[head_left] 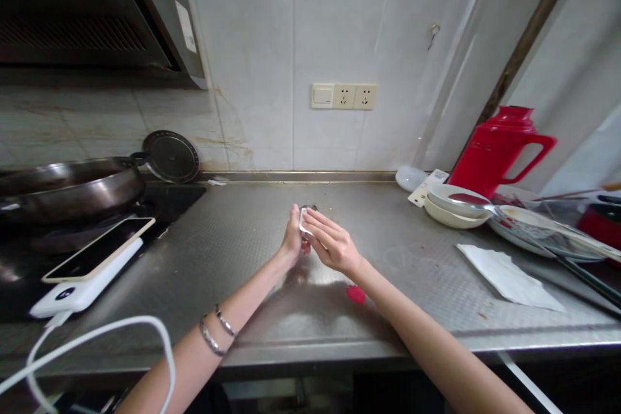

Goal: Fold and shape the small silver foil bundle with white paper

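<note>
Both hands meet over the middle of the metal counter (233,284). My left hand (292,233) stands on edge, its fingers wrapped against a small dark object that is mostly hidden. My right hand (334,240) presses a small white piece (304,220), like tissue or paper, against that object with its fingers together. A bit of red shows under the hands. Near my right forearm a red oval thing (356,294) lies on the counter.
On the left are a large pan (72,191), a round dark lid (171,156), a phone (99,249) and a white power bank (87,281) with its cable. On the right are a red thermos (495,149), stacked bowls (453,210) and a white napkin (509,278).
</note>
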Available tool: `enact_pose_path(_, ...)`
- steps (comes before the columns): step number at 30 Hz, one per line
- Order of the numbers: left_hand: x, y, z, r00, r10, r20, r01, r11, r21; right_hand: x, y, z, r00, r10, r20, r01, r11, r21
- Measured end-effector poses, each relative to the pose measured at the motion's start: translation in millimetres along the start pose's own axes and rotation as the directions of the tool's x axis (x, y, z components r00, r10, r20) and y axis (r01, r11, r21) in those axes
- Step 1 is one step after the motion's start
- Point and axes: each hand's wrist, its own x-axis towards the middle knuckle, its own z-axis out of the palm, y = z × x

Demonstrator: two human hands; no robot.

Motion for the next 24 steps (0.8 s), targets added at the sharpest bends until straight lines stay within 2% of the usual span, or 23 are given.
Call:
enact_pose_path(2, -2.4, 3.6, 2.3, 0.997, -0.066, -0.051, 0.063, 0.996, -0.065, 0.1, 3.2, -3.2, 0.994, -0.094, 0.051, 0.096, 0.995, -0.035)
enact_pose_path(5, -6.9, 12.0, 5.6, 0.984, -0.163, -0.072, 0.146, 0.969, -0.198, 0.4, 8.3, -7.4, 0.971, -0.205, 0.121, 0.214, 0.975, -0.065)
enact_pose_path(9, -9.3, 22.4, 6.5, 0.966, -0.239, -0.103, 0.194, 0.926, -0.324, -0.5, 14.3, -10.9, 0.947, -0.274, 0.169, 0.29, 0.954, -0.078)
enact_pose_path(15, -7.5, 27.2, 0.0, 0.973, -0.226, -0.053, 0.181, 0.879, -0.442, -10.4, 24.7, -13.8, 0.949, -0.25, 0.192, 0.276, 0.953, -0.128)
enact_pose_path(19, -8.3, 27.8, -2.2, 0.986, -0.166, -0.015, 0.142, 0.885, -0.443, -16.3, 28.3, -15.1, 0.968, -0.184, 0.169, 0.208, 0.968, -0.141)
enact_pose_path(24, -6.7, 26.2, -3.6, 0.985, -0.169, 0.02, 0.159, 0.874, -0.459, -13.4, 24.9, -13.2, 0.987, -0.109, 0.115, 0.121, 0.986, -0.111)
